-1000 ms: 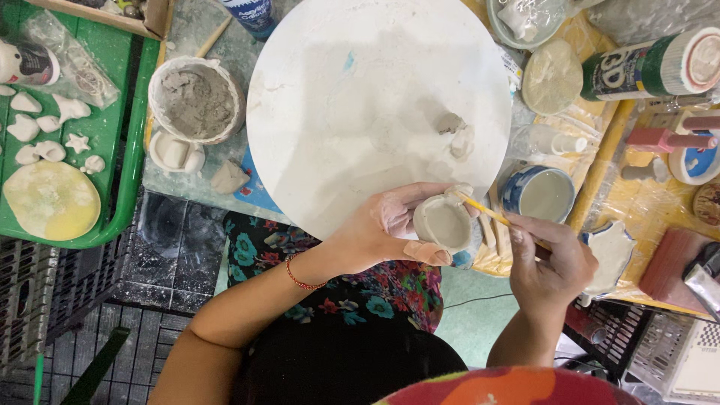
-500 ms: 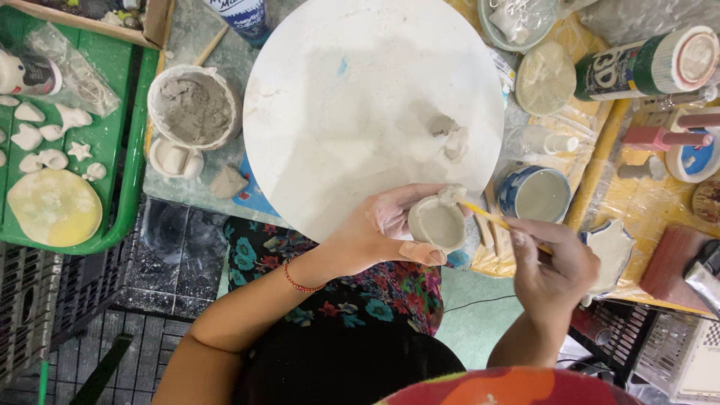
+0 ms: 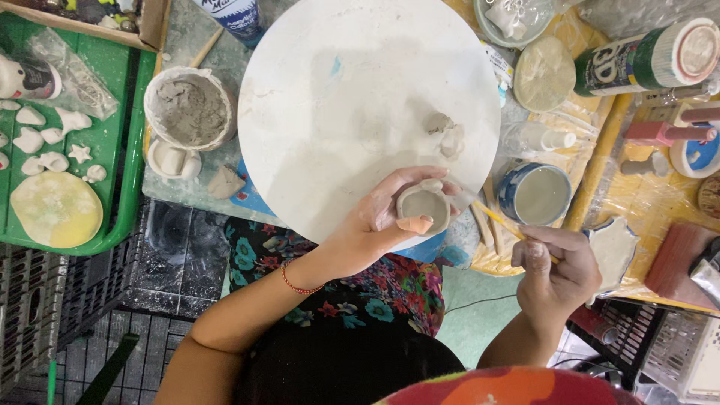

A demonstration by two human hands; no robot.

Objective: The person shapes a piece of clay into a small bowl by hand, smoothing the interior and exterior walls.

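Note:
My left hand (image 3: 379, 221) grips a small grey clay cup (image 3: 424, 205) at the near edge of a round white board (image 3: 337, 97), thumb over the cup's rim. To the right, below the table edge, my right hand (image 3: 553, 270) pinches a thin yellow brush (image 3: 501, 223) whose tip points up-left toward the cup without touching it. A few small clay bits (image 3: 444, 133) lie on the board above the cup.
A blue cup of cloudy water (image 3: 534, 194) stands just right of the brush. A bowl of grey clay slip (image 3: 190, 109) sits left of the board. A green tray (image 3: 127, 180) with small white clay shapes and a pale disc (image 3: 55, 209) is at far left. Paint bottles and tools crowd the right.
My right hand has drawn the brush back from the cup, down and to the right. My left hand keeps hold of the cup.

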